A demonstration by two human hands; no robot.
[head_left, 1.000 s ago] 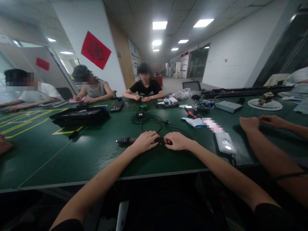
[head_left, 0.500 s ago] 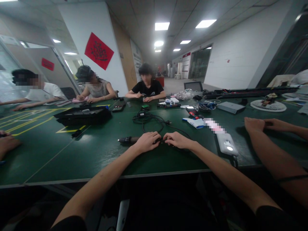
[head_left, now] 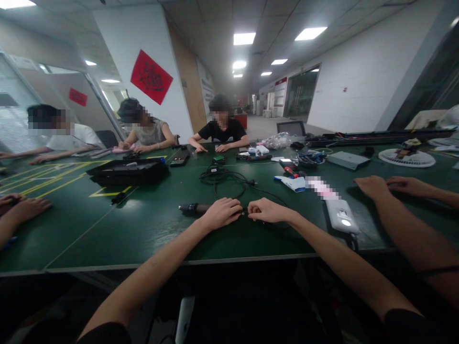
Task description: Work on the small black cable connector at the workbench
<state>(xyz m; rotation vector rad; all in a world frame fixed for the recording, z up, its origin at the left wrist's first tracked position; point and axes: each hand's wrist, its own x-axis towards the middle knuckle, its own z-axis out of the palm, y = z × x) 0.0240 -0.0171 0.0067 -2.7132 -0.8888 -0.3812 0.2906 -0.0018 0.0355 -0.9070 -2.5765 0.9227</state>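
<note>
An electric screwdriver (head_left: 191, 209), dark and cylindrical, lies along the green table with its tip to the left. My left hand (head_left: 223, 213) is wrapped over its rear part. Just to the right, my right hand (head_left: 268, 210) is closed in a pinch by the screwdriver's tail end. A small shiny piece shows in the narrow gap between the hands. What my right fingers pinch looks like the end of a thin black cord, mostly hidden. Beyond the hands lies a coiled black power cable (head_left: 229, 190) with a plug (head_left: 254, 182).
A black tray (head_left: 129, 174) stands at the left. A white device (head_left: 340, 215) with a lit spot, a blue-white packet (head_left: 292, 184) and a grey box (head_left: 348, 160) lie to the right. Co-workers' hands rest at both sides, and several people sit opposite.
My hands have drawn slightly apart, and the small shiny piece between them shows more clearly. The view has shifted slightly. A co-worker's hand at the left reaches further into view.
</note>
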